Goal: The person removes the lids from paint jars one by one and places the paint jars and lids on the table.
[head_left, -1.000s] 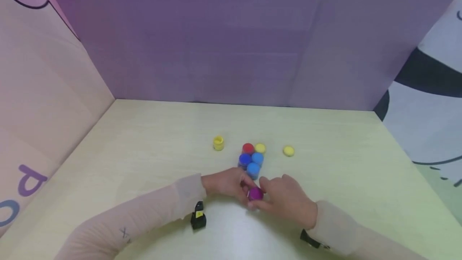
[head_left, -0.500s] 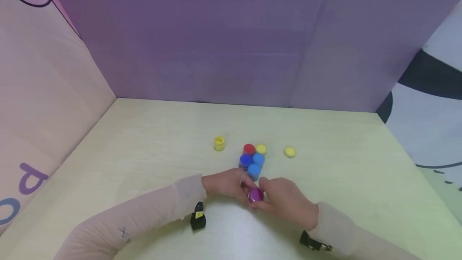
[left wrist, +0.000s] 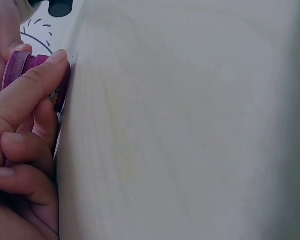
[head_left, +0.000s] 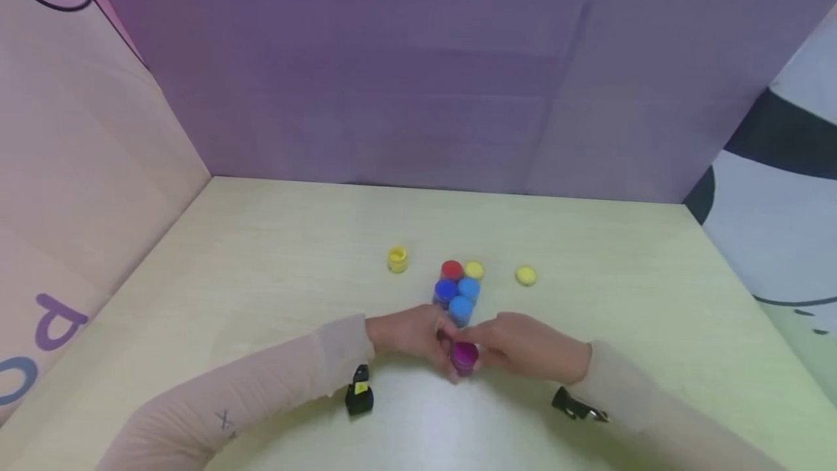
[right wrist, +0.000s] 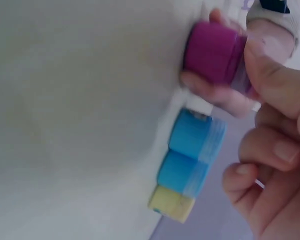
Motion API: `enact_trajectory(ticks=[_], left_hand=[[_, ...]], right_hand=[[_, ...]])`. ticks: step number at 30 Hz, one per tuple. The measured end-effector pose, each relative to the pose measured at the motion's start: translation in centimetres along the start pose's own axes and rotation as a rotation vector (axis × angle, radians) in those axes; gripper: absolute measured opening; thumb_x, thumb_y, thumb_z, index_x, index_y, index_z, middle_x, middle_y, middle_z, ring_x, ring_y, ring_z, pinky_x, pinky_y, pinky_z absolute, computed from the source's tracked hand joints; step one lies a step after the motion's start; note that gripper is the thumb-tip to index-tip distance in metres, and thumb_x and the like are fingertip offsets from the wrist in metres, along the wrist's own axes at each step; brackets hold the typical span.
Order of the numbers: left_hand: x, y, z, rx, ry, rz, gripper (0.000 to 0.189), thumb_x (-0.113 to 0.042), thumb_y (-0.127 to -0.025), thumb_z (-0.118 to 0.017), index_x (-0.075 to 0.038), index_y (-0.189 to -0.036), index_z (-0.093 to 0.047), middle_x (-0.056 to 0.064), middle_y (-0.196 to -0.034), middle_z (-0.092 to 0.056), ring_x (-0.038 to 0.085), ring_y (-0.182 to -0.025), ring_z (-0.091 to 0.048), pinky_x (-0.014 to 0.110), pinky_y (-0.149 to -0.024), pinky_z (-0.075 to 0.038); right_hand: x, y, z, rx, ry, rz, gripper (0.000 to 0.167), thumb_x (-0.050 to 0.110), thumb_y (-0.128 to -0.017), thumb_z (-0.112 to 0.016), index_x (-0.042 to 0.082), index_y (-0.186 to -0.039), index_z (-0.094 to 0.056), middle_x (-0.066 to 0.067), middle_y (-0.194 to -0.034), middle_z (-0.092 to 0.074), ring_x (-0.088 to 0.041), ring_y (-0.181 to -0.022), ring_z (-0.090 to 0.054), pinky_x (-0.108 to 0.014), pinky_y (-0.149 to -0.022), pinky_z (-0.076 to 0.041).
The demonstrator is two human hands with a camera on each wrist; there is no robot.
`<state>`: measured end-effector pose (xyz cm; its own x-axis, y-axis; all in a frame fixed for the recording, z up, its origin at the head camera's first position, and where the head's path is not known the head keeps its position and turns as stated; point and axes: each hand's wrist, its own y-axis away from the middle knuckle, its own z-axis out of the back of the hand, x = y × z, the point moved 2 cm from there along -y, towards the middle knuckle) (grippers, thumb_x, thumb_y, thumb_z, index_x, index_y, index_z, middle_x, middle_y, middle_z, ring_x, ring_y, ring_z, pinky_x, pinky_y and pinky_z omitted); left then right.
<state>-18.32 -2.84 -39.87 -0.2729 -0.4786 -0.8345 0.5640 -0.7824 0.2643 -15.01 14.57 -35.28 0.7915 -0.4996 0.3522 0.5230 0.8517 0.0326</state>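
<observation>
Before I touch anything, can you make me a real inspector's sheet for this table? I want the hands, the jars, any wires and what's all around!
Surface: pale wood-grain tabletop.
Job's things: purple jar, looks capped.
Clutter: red jar, yellow jar, dark blue jar and two light blue jars, bunched together; open yellow pot left of them; round yellow lid right of them.
Left hand: grips the purple jar.
Right hand: fingers at the purple jar's top.
Cables: nothing seen.
Surroundings: purple panel behind; printed side panels; black wrist devices on both arms.
</observation>
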Motion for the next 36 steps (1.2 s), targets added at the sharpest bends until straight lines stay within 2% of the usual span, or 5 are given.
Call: enact_trajectory(ticks=[3,6,16,26,36], left_hand=[[-0.1,0.1,0.0,0.001,0.005,0.002,0.022,-0.015,-0.069,-0.083,-0.016,-0.089,-0.073,-0.003,-0.062,-0.058,0.005,-0.059,-0.047,0.017,-0.057,-0.039],[-0.1,0.1,0.0,0.001,0.017,-0.008,0.020,-0.014,-0.069,-0.083,-0.015,-0.086,-0.073,-0.002,-0.060,-0.058,0.005,-0.057,-0.046,0.017,-0.056,-0.038],[-0.1,0.2,0.0,0.011,0.056,-0.026,0.029,-0.008,-0.071,-0.080,-0.016,-0.099,-0.074,0.000,-0.060,-0.059,0.006,-0.055,-0.047,0.017,-0.052,-0.038],[-0.2,0.1,0.0,0.010,0.032,0.008,0.023,-0.008,-0.074,-0.079,-0.017,-0.095,-0.075,-0.004,-0.057,-0.055,0.006,-0.055,-0.046,0.017,-0.053,-0.036],[0.0,0.0,0.1,0.013,0.002,-0.020,0.024,-0.005,-0.073,-0.078,-0.016,-0.094,-0.075,-0.003,-0.061,-0.059,0.005,-0.058,-0.047,0.017,-0.056,-0.038]], right_hand=[[-0.1,0.0,0.3,0.020,0.003,0.011,0.032,0.012,-0.086,-0.067,0.011,-0.117,-0.064,0.006,-0.092,-0.070,-0.002,-0.077,-0.062,-0.018,-0.073,-0.049],[0.0,-0.1,0.3,0.024,-0.022,-0.036,0.030,0.018,-0.086,-0.068,0.011,-0.115,-0.064,0.010,-0.076,-0.065,0.001,-0.065,-0.055,-0.016,-0.065,-0.047],[2.3,-0.1,-1.0,-0.132,-0.019,-0.377,0.038,0.049,-0.082,-0.066,0.015,-0.075,-0.050,0.011,-0.051,-0.032,-0.001,-0.045,-0.027,-0.017,-0.042,-0.024],[2.8,-0.5,-1.8,-0.165,0.035,-0.447,0.040,0.048,-0.083,-0.065,0.015,-0.072,-0.047,0.009,-0.051,-0.035,-0.003,-0.045,-0.029,-0.017,-0.040,-0.022],[2.6,-0.5,-1.5,-0.190,0.010,-0.336,0.031,0.039,-0.084,-0.068,0.014,-0.078,-0.051,0.011,-0.056,-0.038,-0.001,-0.048,-0.032,-0.016,-0.043,-0.029]])
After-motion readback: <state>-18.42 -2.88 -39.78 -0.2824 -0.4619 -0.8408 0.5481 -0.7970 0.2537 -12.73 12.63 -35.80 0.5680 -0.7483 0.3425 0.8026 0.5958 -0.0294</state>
